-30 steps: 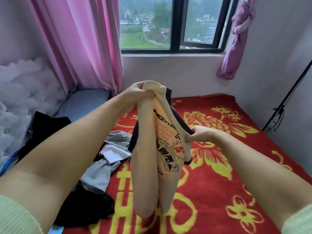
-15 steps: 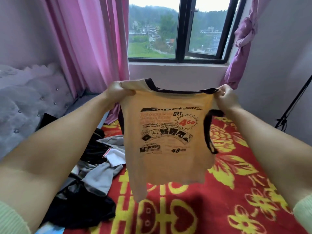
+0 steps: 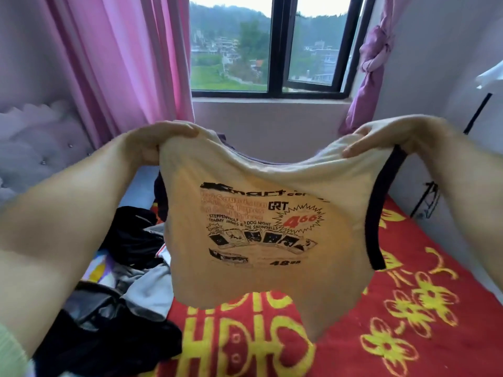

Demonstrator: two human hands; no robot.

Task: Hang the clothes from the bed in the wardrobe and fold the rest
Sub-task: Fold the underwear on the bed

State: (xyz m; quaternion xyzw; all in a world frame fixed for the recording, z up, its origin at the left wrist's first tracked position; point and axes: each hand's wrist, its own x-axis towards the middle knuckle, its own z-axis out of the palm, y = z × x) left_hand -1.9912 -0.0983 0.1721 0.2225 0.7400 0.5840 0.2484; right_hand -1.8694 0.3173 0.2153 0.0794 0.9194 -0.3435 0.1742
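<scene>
Head view, looking forward and down across the bed covered by a red blanket with yellow floral and character motifs (image 3: 408, 322), which fills the lower half of the field. To the left on it lies the heap of unsorted dark, grey and white garments (image 3: 130, 281), still to be dealt with. Held in the air above the blanket, between the two raised forearms, is the cream cotton T-shirt with dark trim and a black-and-red printed graphic (image 3: 258, 227), its printed face toward the camera and its hem hanging free, touching nothing below. A second earlier the shirt hung doubled up in a narrow bundle; half a second earlier it had been pulled out flat; now it is spread wider and raised closer to the camera, the top edge sagging slightly between the grips. The left hand (image 3: 152, 145) grips the left shoulder of the shirt, fingers curled over the cloth from behind. The right hand (image 3: 381, 140) grips the right shoulder likewise, one fingertip showing on the front face. Judgement: the garment has been opened for inspection, the step that precedes a choice between hanging and folding. No hanger or wardrobe is in view, so which follows cannot be told.
</scene>
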